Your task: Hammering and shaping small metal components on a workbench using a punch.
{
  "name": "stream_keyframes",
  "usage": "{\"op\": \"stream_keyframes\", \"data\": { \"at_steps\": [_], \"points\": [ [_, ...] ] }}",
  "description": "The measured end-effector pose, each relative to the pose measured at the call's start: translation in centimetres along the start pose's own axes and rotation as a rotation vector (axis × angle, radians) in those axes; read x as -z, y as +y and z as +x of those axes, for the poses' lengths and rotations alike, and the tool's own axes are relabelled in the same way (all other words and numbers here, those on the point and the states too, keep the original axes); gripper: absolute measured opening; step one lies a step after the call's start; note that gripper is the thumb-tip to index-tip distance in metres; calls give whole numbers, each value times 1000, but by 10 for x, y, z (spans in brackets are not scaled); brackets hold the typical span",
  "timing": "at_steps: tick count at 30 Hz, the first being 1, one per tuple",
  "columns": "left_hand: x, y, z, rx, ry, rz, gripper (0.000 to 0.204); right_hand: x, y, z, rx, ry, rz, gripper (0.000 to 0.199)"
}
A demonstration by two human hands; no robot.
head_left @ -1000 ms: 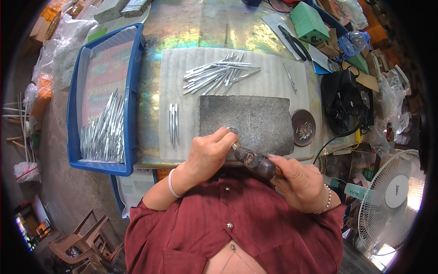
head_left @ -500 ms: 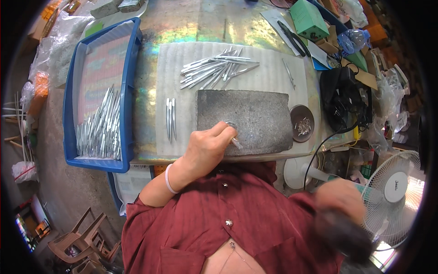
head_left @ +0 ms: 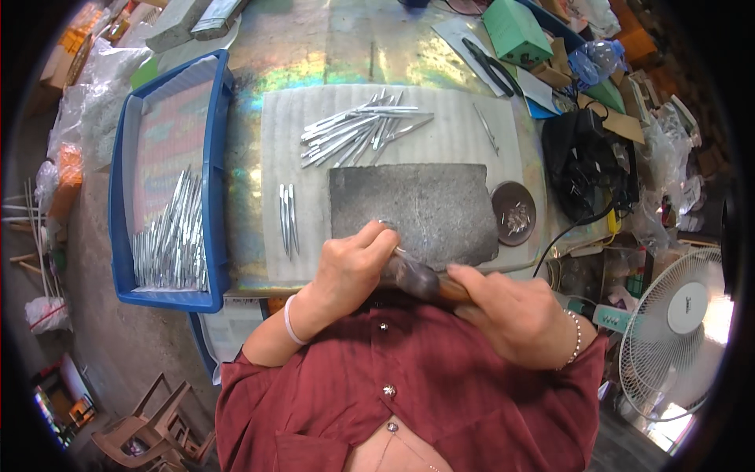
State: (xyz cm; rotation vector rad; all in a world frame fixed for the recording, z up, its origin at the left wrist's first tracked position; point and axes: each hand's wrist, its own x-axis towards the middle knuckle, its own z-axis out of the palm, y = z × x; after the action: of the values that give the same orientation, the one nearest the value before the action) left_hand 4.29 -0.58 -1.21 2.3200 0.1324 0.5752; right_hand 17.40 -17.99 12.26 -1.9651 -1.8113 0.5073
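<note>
My left hand (head_left: 350,263) is closed in a pinch at the near edge of a grey stone block (head_left: 429,200). A small shiny metal piece peeks out between its fingers, mostly hidden. My right hand (head_left: 515,311) grips the wooden handle of a hammer (head_left: 415,277), whose dark head is right beside my left fingertips, slightly blurred. Beyond the block lies a pile of slender silver metal pieces (head_left: 362,130) on a white foam sheet (head_left: 275,141). Three similar pieces (head_left: 289,220) lie side by side to the left. A dark round dish (head_left: 500,206) holds tiny metal pins.
At left, a blue tray (head_left: 221,181) contains many slender silver pieces. Pliers (head_left: 489,67), a green box (head_left: 515,33) and a black bag (head_left: 580,165) crowd the right side. A white fan (head_left: 680,330) stands at lower right, a brown chair (head_left: 153,425) at lower left.
My right hand has swung the hammer from the lower right, near the fan, in to my left fingertips. My left hand keeps its pinch at the block. The whole view has shifted slightly.
</note>
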Motion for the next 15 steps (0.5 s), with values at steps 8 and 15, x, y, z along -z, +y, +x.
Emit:
{"op": "stream_keyframes", "data": {
  "at_steps": [8,15],
  "points": [
    [29,6,-5,507,55,-1039,9,-33,30,1,-195,360,62,43],
    [37,-1,-6,628,197,-1673,18,-90,75,6,-283,314,-181,43]
  ]
}}
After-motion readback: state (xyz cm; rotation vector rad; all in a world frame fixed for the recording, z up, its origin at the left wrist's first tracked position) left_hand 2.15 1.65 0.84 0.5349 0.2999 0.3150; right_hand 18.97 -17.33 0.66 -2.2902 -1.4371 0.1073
